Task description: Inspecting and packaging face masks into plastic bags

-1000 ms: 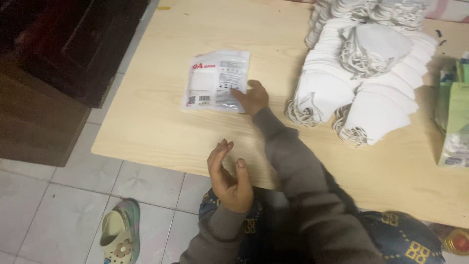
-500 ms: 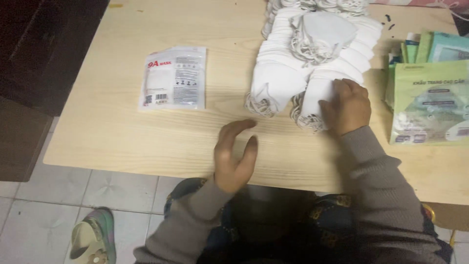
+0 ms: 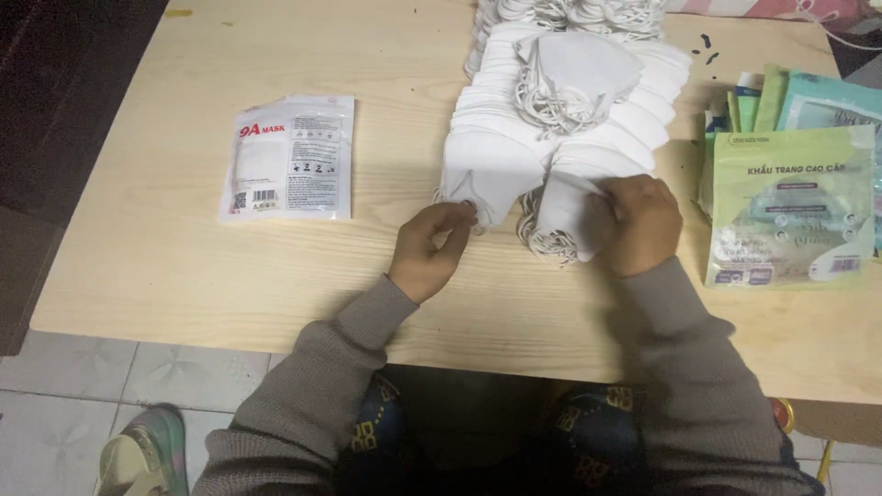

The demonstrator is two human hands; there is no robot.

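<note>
Down on the pale wooden bench (image 3: 184, 276), both hands work at the near end of a long pile of white face masks (image 3: 551, 138) that runs away from the person toward the far edge. The left hand (image 3: 432, 246) sits at the front of the left-hand stack, its fingers (image 3: 457, 215) pinched together on the lower corner of the nearest white mask (image 3: 487, 170), by the ear loop. The right hand (image 3: 638, 225) is curled around the front mask of the right-hand stack (image 3: 559, 216), fingers closed on its folded side, with the tangle of ear loops hanging just below on the bench. One loose mask (image 3: 579, 73) lies on top of the pile farther back, its loops bunched beside it.

Well apart to the left lies a flat white sealed mask packet (image 3: 289, 156) with red and black print. Just beside the right hand, to the right, a fan of green and teal packets (image 3: 790, 202) rests on the bench. Grey sleeves (image 3: 312, 395) cover both arms, and a sandalled foot (image 3: 138, 455) shows on the tiled floor (image 3: 64, 404) below the bench edge.
</note>
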